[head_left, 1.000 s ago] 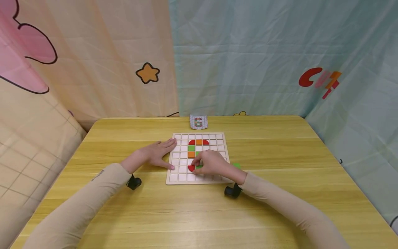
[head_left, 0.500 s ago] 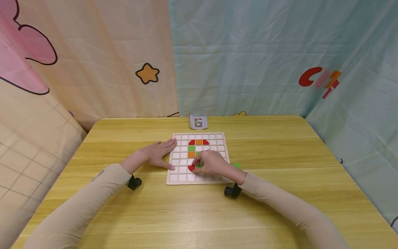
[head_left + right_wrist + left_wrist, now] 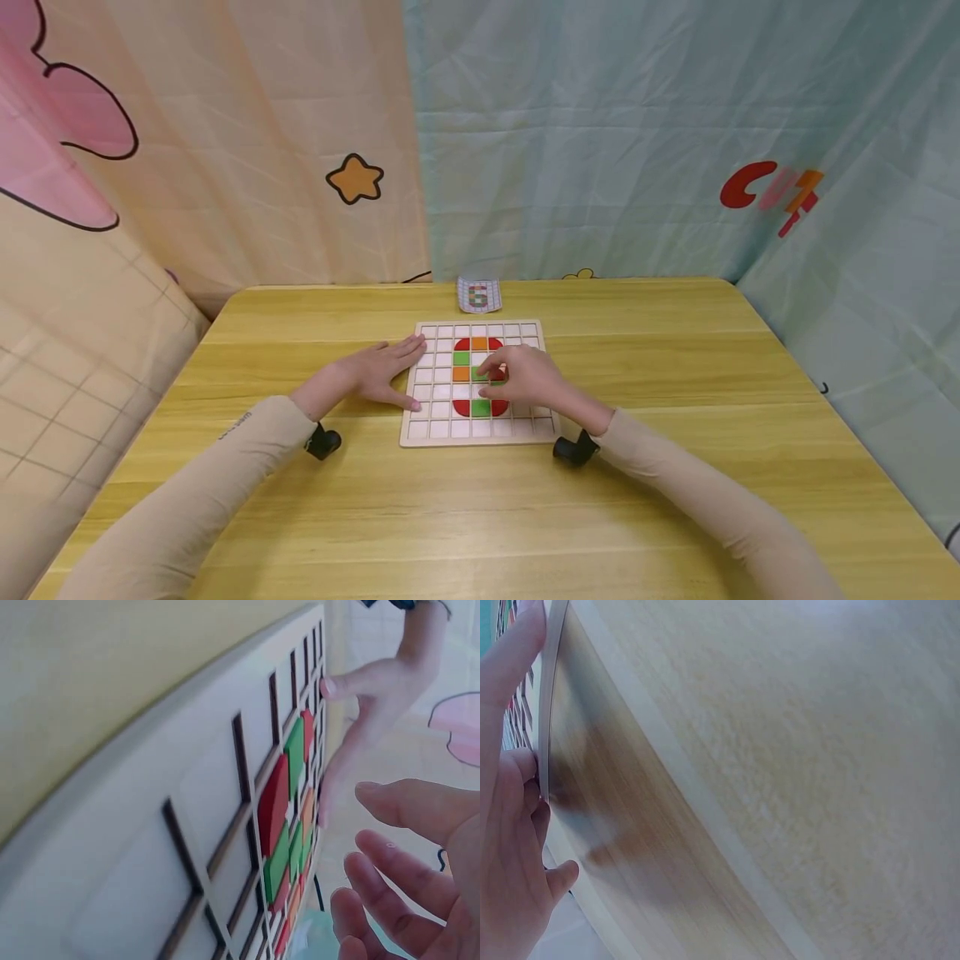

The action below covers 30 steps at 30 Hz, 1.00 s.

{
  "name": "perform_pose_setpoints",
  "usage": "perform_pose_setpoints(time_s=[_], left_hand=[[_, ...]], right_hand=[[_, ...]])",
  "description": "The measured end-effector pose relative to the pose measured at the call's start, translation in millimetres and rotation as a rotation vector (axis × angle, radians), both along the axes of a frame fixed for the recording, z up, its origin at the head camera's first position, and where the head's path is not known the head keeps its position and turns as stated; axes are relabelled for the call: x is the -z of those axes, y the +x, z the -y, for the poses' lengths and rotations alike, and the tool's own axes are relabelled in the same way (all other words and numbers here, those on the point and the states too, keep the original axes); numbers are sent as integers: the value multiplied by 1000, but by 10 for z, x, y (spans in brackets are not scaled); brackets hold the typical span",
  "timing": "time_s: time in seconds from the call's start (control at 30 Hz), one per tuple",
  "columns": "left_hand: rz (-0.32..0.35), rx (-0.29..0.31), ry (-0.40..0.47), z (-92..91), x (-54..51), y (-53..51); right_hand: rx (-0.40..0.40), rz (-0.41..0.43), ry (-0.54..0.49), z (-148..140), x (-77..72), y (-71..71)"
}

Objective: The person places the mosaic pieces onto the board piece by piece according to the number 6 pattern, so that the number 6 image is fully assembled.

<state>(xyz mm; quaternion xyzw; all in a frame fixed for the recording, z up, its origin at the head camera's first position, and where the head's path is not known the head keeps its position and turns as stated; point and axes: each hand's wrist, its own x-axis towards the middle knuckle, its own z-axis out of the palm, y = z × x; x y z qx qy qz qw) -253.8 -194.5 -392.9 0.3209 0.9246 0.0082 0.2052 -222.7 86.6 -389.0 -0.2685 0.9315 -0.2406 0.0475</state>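
A white square grid board [image 3: 444, 427] lies on the table with red, green and orange tiles in its cells. Red rounded tiles, such as one at the lower left [image 3: 461, 408], mark the pattern's corners, with a green tile [image 3: 481, 407] between the lower two. My left hand [image 3: 378, 371] lies flat, fingers spread, its fingertips and thumb on the board's left edge. Above the right part of the pattern is my right hand [image 3: 528, 379], thumb and fingers apart. In the right wrist view nothing sits between those fingers [image 3: 401, 859]; a red tile [image 3: 274, 810] and green tile [image 3: 277, 870] are near.
Behind the board, a small paper card [image 3: 479, 295] with a printed coloured grid lies near the table's [image 3: 480, 517] back edge. Patterned curtains [image 3: 600, 167] hang behind and beside the table. A black wrist camera [image 3: 575, 450] sits below my right wrist.
My right hand has moved up and to the right from the lower row, its fingers parting. The lower green and red tiles now show. My left hand stays still.
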Motion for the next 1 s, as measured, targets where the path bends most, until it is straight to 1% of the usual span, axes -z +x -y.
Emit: perform_pose_setpoints(time_s=[0.13, 0.3, 0.47, 0.73, 0.9, 1.0], left_hand=[[5, -7, 3, 4, 6, 2], [1, -13, 3, 13, 30, -2], [7, -16, 3, 9, 18, 17], [-2, -10, 7, 5, -9, 27], [-2, -9, 3, 1, -15, 24], [2, -9, 4, 0, -17, 20]], right_hand=[[4, 4, -24, -110, -43, -31], [28, 11, -37, -263, -75, -44], [44, -8, -53, -435, -82, -36], [75, -32, -65, -717, -61, -21], [96, -24, -72, -887, -40, 3], [102, -10, -59, -977, -17, 21]])
